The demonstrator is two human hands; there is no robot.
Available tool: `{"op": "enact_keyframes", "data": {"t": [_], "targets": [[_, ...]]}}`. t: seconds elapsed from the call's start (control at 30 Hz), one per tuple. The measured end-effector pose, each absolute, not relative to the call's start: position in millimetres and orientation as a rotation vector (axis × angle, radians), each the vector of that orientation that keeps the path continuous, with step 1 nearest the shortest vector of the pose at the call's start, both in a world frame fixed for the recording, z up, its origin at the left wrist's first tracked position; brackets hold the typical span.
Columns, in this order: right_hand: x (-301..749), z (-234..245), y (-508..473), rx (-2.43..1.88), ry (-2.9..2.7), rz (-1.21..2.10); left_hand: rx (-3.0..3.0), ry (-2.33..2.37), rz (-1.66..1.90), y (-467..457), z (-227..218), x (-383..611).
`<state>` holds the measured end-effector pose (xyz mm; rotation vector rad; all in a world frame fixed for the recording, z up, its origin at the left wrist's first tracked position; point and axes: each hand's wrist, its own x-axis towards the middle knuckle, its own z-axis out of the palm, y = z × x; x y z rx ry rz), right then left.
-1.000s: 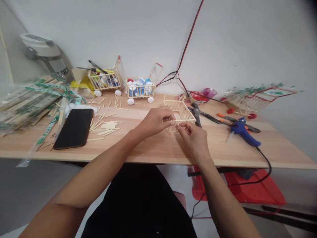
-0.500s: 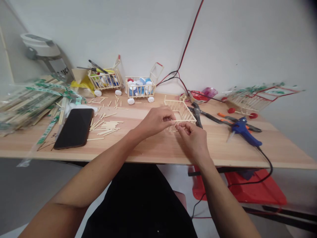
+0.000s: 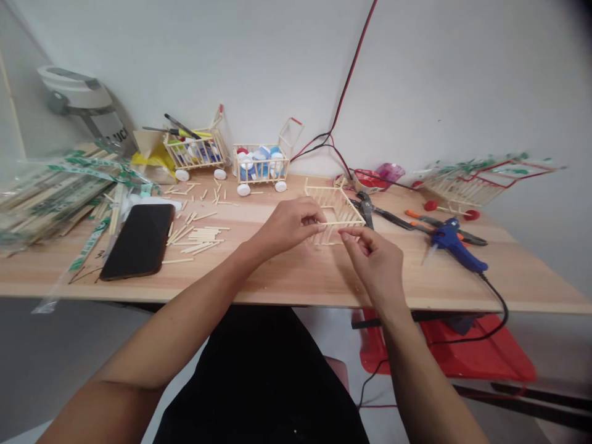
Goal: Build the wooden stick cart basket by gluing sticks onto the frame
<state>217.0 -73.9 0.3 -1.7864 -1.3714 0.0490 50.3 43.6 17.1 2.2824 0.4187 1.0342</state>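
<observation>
A small open basket frame made of thin wooden sticks (image 3: 342, 223) rests on the table in front of me. My left hand (image 3: 291, 223) pinches its near top rail at the left part, fingers closed around the stick. Just right of there, my right hand (image 3: 377, 262) hovers by the near side of the frame, thumb and forefinger pressed together. Anything between those fingertips is too small to make out. Left of my hands lie several short cut sticks (image 3: 203, 235) in a loose pile.
A black phone (image 3: 139, 240) and bagged sticks (image 3: 46, 191) lie left. Two wheeled stick carts (image 3: 197, 154) stand at the wall; another cart (image 3: 462, 191) is at the far right. Pliers (image 3: 391, 216) and a blue glue gun (image 3: 456, 243) with a trailing cord lie right.
My right hand has moved a little to the right, away from my left fingertips and the near rail. My left hand stays on the frame.
</observation>
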Motion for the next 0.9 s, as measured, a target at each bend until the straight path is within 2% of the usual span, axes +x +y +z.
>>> {"op": "enact_keyframes", "data": {"t": [0.37,0.57,0.7,0.9], "targets": [[236,-15,-97,-1.847,-1.171,0.025,2.218,0.45,1.071,47,22,47],[291,-5,-120,-1.897,-1.144,-0.281,2.204,0.456,1.07,47,21,47],[360,-2,-128,-2.184,-1.145,-0.58,2.198,0.461,1.071,47,22,47],[425,-15,-123,-2.625,-1.11,-0.401,2.185,0.458,1.065,47,21,47]]}}
